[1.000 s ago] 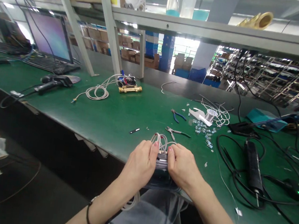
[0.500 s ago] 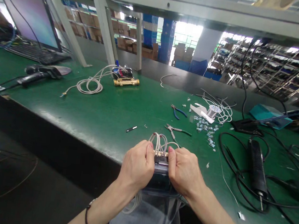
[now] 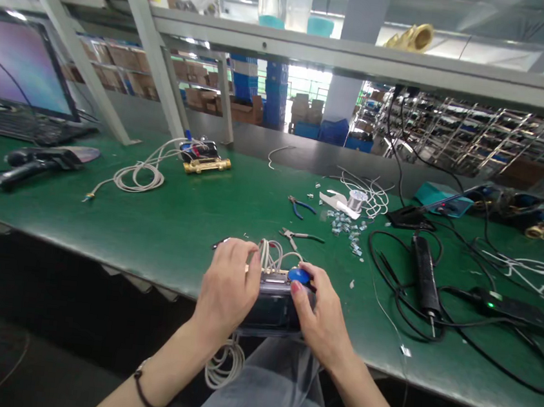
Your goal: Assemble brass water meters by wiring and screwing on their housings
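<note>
Clasping 1 clear housing (image 3: 273, 314), left hand (image 3: 227, 283) curled over its edge, right hand (image 3: 323, 312) pinching 1 blue cap (image 3: 299, 276).

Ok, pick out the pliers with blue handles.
The farther pliers, lying left of the solder spool; the nearer pliers have dark handles.

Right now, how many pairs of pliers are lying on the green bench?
2: blue-handled pliers lie beside the scattered metal clips, and dark-handled pliers lie closer to the person working. Others could be hidden from view.
</note>
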Demonstrator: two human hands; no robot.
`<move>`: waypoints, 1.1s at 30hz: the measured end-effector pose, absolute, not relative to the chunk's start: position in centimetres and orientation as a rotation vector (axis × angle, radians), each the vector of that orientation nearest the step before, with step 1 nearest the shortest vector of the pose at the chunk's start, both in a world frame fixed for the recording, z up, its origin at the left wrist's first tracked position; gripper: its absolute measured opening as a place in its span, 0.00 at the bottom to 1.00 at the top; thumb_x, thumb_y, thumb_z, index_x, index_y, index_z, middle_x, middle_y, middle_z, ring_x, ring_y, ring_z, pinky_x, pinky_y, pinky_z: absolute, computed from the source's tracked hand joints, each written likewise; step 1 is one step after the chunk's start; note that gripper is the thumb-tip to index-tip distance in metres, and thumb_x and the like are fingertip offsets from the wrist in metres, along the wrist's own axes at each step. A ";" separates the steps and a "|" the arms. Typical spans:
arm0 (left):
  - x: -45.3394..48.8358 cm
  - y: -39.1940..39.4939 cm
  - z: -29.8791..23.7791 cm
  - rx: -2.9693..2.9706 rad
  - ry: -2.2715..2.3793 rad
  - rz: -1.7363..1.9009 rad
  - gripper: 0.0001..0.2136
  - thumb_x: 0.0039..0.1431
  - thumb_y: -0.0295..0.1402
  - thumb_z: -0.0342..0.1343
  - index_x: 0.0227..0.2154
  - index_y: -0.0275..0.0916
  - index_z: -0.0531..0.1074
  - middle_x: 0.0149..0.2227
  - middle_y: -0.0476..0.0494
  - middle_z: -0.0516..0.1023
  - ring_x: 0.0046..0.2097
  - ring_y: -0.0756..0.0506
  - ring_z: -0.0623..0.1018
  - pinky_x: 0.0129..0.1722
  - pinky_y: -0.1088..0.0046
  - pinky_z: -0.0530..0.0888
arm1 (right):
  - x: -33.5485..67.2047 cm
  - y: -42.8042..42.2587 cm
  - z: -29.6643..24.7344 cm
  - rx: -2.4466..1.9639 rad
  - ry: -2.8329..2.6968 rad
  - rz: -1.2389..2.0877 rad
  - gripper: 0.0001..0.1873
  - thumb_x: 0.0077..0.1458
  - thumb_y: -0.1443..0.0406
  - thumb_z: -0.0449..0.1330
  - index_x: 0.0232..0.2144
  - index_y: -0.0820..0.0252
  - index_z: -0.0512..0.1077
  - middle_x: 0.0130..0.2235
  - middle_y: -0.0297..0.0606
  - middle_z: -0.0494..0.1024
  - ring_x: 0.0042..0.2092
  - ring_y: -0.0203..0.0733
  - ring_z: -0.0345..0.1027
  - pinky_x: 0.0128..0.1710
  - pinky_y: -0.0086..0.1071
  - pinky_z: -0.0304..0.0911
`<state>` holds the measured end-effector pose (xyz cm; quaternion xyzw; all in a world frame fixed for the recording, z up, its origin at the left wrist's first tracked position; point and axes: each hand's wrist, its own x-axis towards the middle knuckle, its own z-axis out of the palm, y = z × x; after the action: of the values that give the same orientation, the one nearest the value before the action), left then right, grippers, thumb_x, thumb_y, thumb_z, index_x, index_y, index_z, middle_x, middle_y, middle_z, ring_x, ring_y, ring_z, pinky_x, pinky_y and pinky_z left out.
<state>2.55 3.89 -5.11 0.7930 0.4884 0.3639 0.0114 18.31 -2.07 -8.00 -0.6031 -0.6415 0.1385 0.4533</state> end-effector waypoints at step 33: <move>10.3 3.9 -2.6 2.802 1.366 0.295 0.16 0.65 0.38 0.38 0.33 0.36 0.69 0.34 0.39 0.74 0.38 0.39 0.75 0.37 0.62 0.71 | 20.0 -2.9 -9.6 -1.337 -1.267 0.925 0.14 0.49 0.65 0.61 0.41 0.59 0.69 0.39 0.37 0.73 0.40 0.40 0.68 0.41 0.32 0.65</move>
<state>10.34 3.92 -2.58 0.8949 0.4362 0.0941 0.0053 20.03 -2.87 -9.64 -0.5562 -0.5273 0.3850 0.5142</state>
